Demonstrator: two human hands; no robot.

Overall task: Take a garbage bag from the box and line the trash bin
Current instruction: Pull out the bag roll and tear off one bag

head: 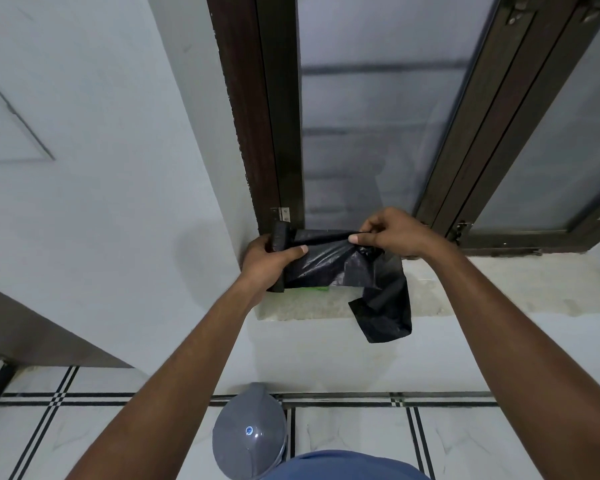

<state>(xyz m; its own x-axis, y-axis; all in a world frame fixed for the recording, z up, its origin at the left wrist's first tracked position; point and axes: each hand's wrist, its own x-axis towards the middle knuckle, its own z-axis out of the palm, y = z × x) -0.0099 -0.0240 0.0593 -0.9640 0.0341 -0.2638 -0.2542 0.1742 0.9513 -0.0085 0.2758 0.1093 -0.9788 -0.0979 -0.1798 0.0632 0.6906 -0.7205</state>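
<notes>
My left hand [267, 263] grips a roll of black garbage bags [278, 237] held upright above the window sill. My right hand [390, 233] pinches the top edge of a black garbage bag [329, 263] that stretches from the roll. The bag's loose end [383, 313] hangs down over the sill's front edge. A sliver of green, perhaps the box [314, 289], shows on the sill under the bag. The grey trash bin [250, 434] with its domed lid shut stands on the floor below, close to my body.
A speckled stone window sill [499, 289] runs under a dark-framed frosted window [378, 116]. A white wall [118, 168] fills the left. The tiled floor [465, 441] has black lines. A dark ledge [32, 334] juts in at the left.
</notes>
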